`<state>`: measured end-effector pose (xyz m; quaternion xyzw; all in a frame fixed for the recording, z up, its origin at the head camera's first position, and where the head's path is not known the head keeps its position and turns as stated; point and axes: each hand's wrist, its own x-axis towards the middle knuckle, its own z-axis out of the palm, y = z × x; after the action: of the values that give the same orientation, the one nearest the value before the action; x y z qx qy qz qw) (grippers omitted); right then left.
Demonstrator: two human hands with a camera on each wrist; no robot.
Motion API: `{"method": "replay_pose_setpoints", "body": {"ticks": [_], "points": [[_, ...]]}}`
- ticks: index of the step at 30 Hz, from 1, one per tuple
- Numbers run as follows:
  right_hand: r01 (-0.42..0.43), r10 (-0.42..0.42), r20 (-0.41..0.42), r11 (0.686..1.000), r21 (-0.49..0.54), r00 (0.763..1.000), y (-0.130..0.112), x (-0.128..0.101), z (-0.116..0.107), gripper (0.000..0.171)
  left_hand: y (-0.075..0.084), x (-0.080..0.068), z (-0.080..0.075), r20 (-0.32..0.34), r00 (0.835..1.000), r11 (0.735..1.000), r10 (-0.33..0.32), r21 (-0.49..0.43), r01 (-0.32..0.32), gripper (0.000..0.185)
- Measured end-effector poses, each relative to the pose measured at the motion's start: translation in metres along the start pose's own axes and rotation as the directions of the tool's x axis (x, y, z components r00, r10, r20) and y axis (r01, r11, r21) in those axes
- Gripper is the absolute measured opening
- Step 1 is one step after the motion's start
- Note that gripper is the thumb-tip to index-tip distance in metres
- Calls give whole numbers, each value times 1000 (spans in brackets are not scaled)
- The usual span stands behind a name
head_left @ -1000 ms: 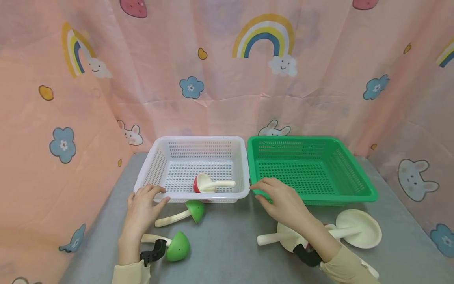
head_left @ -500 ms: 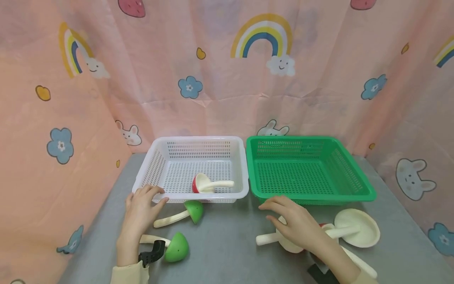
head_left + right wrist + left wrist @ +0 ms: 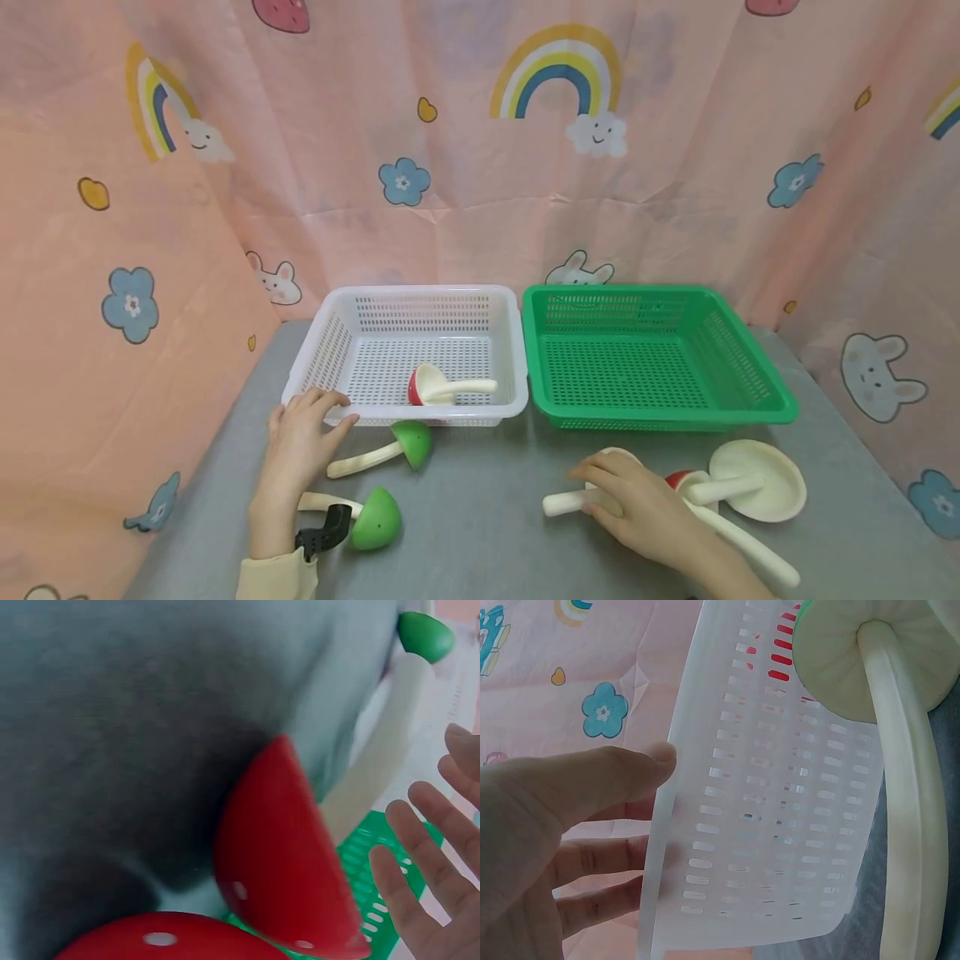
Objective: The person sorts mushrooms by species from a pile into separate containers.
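Observation:
My left hand [image 3: 300,442] pinches the near left rim of a white plastic basket [image 3: 420,414]; in the left wrist view its thumb lies outside and the fingers inside. A red-capped toy mushroom [image 3: 468,387] lies in that basket. My right hand [image 3: 637,508] is over another toy mushroom, whose pale stem [image 3: 562,504] points left between thumb and fingers, its cap partly hidden. In the right wrist view the fingers are spread beside a red cap [image 3: 277,855] with white dots. More red-capped mushrooms, one with a wide pale underside [image 3: 776,483], lie right of this hand.
A green plastic basket [image 3: 660,417] stands against the white one's right side. Two green-capped toy mushrooms, one near the white basket [image 3: 415,444] and one closer to me [image 3: 377,521], lie on the grey cloth [image 3: 472,517]. A pink patterned curtain [image 3: 465,242] hangs behind.
My right hand has moved from the green basket's near left corner down toward me, over the toy mushroom on the right. The left hand has stayed on the white basket's rim.

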<state>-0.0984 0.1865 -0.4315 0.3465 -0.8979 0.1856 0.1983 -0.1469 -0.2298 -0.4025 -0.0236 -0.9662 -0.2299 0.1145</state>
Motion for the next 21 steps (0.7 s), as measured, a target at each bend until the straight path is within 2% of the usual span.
{"method": "replay_pose_setpoints", "body": {"ticks": [9,14,21], "points": [[115,-115,17,992,-52,993,6,-8,11,45,1,0,0,6,1000,1000,-3,6,3,24],[114,-113,19,993,-42,993,7,-11,16,45,2,0,0,9,1000,1000,-6,6,6,24],[115,-117,-36,993,-38,993,7,-12,22,43,2,0,-1,4,1000,1000,-7,8,7,25]]}}
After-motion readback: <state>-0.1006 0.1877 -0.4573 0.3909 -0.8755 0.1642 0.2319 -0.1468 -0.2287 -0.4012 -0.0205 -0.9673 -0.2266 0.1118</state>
